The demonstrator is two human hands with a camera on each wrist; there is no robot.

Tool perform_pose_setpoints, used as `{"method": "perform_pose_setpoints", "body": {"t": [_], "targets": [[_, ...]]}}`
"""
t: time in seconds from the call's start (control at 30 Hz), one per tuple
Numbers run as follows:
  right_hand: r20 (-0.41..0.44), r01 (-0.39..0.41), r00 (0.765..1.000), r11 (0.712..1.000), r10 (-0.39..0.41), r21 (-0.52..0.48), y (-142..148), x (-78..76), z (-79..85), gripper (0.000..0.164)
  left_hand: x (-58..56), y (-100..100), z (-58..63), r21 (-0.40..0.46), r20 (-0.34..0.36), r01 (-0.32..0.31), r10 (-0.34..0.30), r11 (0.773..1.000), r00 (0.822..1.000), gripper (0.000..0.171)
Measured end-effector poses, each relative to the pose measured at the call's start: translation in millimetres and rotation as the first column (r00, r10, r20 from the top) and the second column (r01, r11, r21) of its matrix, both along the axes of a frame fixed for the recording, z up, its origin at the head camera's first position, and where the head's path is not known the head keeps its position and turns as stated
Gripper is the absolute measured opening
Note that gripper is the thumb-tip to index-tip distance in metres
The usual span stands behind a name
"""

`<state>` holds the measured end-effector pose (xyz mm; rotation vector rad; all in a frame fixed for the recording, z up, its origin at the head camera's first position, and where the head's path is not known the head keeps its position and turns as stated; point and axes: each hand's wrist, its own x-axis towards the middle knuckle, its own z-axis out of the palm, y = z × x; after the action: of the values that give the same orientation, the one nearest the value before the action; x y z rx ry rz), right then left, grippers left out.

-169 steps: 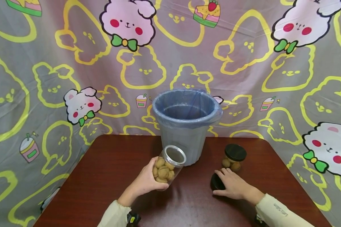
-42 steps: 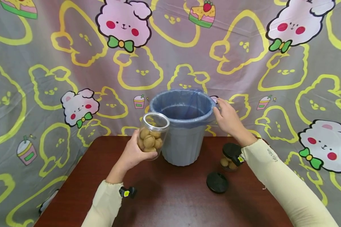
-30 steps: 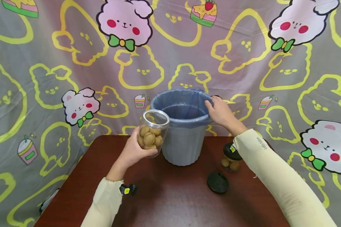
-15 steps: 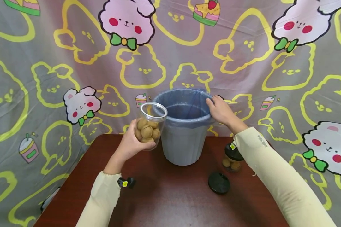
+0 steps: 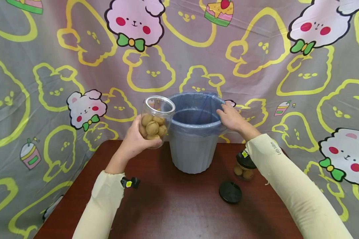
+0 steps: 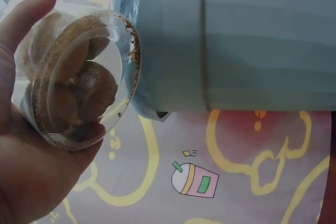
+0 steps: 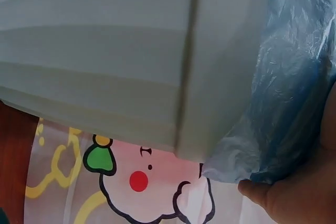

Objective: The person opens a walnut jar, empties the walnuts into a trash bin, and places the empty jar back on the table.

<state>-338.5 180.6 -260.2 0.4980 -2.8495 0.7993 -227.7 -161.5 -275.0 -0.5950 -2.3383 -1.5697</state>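
My left hand [image 5: 134, 136] grips a clear plastic jar [image 5: 164, 117] of walnuts [image 5: 152, 128], lifted off the table beside the trash can's left rim. The jar has no lid on and leans slightly right. In the left wrist view the jar's base [image 6: 84, 80] faces the camera, with brown crumbs around its edge. My right hand [image 5: 233, 118] holds the right rim of the grey trash can [image 5: 192, 151], over its blue plastic liner [image 5: 197, 128]. The right wrist view shows one finger [image 7: 254, 191] against the liner [image 7: 283, 124]; the other fingers are mostly hidden.
A loose black lid [image 5: 230, 192] lies on the dark red table [image 5: 173, 205], right of the can. Behind it stands a second jar [image 5: 244, 171] of walnuts with a black lid, partly covered by my right sleeve. A cartoon-print cloth [image 5: 155, 73] hangs behind.
My right hand has left the black lid and moved up to the can's right rim. The left hand has raised the jar from the table's middle to rim height, bringing it more upright.
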Motion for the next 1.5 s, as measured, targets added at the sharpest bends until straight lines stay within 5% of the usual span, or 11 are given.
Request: {"method": "perform_pose_setpoints", "body": {"t": [0.3,0.47,0.8,1.03,1.23,1.5], "targets": [[0.038,-0.004,0.999,1.0,0.006,-0.029,4,2.9,-7.1,0.059,-31.5,-12,1.0,-0.037,0.007,-0.012,0.012,0.999,1.0,0.094],[0.025,-0.01,1.0,0.999,0.011,-0.033,5,2.0,-9.5,0.06,-44.0,-15,8.1,-0.14,-0.037,-0.084,0.08,0.986,0.996,0.096],[0.004,-0.02,1.0,1.0,0.02,-0.016,7,3.1,-12.3,0.06,-57.6,-18,16.3,-0.303,-0.12,-0.182,0.152,0.935,0.981,0.098],[-0.023,-0.027,0.999,1.0,0.027,0.003,8,2.5,-15.0,0.06,-61.0,-14,24.0,-0.344,-0.139,-0.177,0.136,0.922,0.981,0.097],[-0.02,-0.021,1.0,1.0,0.02,-0.009,8,2.2,-13.9,0.061,-65.5,-13,33.5,-0.438,-0.208,-0.228,0.149,0.87,0.967,0.089],[-0.014,-0.017,1.0,1.0,0.017,-0.008,7,2.6,-11.9,0.062,-69.5,-8,45.3,-0.567,-0.271,-0.325,0.201,0.757,0.941,0.092]]}}
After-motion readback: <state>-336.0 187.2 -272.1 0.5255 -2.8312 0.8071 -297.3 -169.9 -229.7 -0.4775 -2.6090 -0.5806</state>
